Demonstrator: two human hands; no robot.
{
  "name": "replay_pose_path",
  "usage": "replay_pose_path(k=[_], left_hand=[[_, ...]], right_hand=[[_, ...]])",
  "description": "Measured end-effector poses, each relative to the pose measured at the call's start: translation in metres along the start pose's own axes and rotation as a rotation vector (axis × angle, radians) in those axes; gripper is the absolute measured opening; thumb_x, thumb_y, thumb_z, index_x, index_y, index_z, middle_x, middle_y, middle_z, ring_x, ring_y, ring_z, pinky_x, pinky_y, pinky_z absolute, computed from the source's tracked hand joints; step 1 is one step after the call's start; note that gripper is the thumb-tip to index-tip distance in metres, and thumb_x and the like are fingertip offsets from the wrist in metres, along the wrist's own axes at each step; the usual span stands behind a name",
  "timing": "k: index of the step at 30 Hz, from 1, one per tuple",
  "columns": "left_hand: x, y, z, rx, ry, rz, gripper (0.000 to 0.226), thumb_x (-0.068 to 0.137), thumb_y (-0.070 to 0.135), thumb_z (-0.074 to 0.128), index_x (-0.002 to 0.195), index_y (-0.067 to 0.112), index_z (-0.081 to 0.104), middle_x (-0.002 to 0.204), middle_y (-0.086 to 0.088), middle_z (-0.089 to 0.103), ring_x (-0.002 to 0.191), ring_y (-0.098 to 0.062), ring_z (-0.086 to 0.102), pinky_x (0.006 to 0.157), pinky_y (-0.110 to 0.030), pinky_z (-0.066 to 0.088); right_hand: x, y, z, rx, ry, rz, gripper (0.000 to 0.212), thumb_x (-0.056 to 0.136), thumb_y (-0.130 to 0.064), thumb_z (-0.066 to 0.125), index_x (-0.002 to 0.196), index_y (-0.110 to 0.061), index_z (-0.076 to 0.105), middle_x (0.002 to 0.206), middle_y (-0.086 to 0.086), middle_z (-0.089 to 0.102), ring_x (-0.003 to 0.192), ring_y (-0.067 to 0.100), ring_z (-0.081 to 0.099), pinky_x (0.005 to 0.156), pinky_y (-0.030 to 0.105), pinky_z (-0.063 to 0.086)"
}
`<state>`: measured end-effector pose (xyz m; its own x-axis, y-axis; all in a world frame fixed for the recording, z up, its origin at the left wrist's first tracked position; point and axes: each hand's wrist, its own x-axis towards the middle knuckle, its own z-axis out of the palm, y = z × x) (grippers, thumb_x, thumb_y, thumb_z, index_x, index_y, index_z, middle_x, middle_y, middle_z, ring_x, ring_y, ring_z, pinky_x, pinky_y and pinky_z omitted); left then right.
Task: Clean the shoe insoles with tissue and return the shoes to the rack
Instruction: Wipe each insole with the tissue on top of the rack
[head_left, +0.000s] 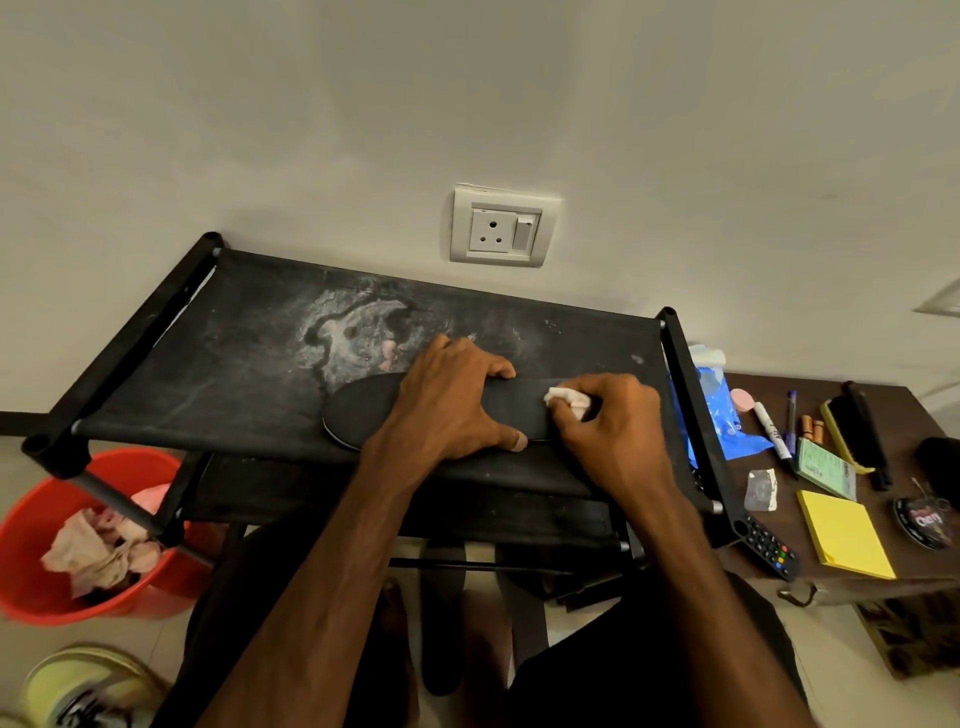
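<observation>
Left hand (452, 400) pins the insole (358, 410) with spread fingers (493, 370), hiding its middle; right hand (608, 431) clutches a half-hidden tissue (563, 399).

Pale wall (260, 104), socket (503, 227); tiled floor (130, 636); brown side table (901, 415).

Matt black insole (363, 410) lies on the rack's (249, 353) dusty, stained cloth shelf; crumpled white tissue (566, 400); glossy red plastic bucket (47, 540).
</observation>
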<state>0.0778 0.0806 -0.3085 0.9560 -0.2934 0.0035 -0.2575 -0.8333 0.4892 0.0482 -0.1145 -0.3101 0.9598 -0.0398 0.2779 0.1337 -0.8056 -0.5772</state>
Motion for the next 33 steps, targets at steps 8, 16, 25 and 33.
replay_pose_path(k=[8, 16, 25, 33], left_hand=[[-0.001, 0.003, -0.002, 0.009, -0.004, -0.009, 0.082, 0.058, 0.066, 0.086, 0.131, 0.036, 0.063, 0.127, 0.005, 0.057, 0.122, -0.021, 0.045, 0.106, -0.044, 0.041], [-0.001, 0.004, -0.002, 0.033, -0.012, -0.006, 0.082, 0.06, 0.066, 0.085, 0.133, 0.038, 0.061, 0.129, 0.004, 0.055, 0.124, -0.023, 0.043, 0.107, -0.043, 0.04], [0.003, -0.002, 0.003, 0.0, -0.02, 0.022, 0.069, 0.058, 0.069, 0.075, 0.121, 0.042, 0.066, 0.116, 0.007, 0.062, 0.115, -0.022, 0.049, 0.103, -0.044, 0.043], [-0.001, -0.005, 0.002, -0.059, 0.003, 0.014, 0.086, 0.059, 0.066, 0.086, 0.134, 0.032, 0.061, 0.128, 0.007, 0.06, 0.126, -0.021, 0.047, 0.112, -0.042, 0.036]], right_hand=[[0.018, 0.008, -0.003, -0.026, 0.037, 0.088, 0.012, 0.087, -0.015, 0.068, 0.083, -0.012, 0.078, 0.071, -0.001, 0.073, 0.063, 0.011, 0.067, 0.065, 0.04, 0.06], [0.024, 0.002, 0.006, -0.005, 0.028, 0.035, 0.011, 0.089, -0.019, 0.071, 0.088, -0.014, 0.081, 0.078, -0.002, 0.075, 0.068, 0.01, 0.068, 0.066, 0.037, 0.06], [0.008, -0.022, 0.021, -0.05, -0.106, -0.057, 0.012, 0.089, -0.017, 0.069, 0.083, -0.013, 0.079, 0.075, 0.006, 0.072, 0.066, 0.02, 0.065, 0.063, 0.036, 0.054], [0.001, 0.006, -0.011, -0.022, 0.014, 0.043, 0.01, 0.088, -0.019, 0.074, 0.093, -0.016, 0.082, 0.085, 0.0, 0.078, 0.071, 0.011, 0.069, 0.072, 0.035, 0.06]])
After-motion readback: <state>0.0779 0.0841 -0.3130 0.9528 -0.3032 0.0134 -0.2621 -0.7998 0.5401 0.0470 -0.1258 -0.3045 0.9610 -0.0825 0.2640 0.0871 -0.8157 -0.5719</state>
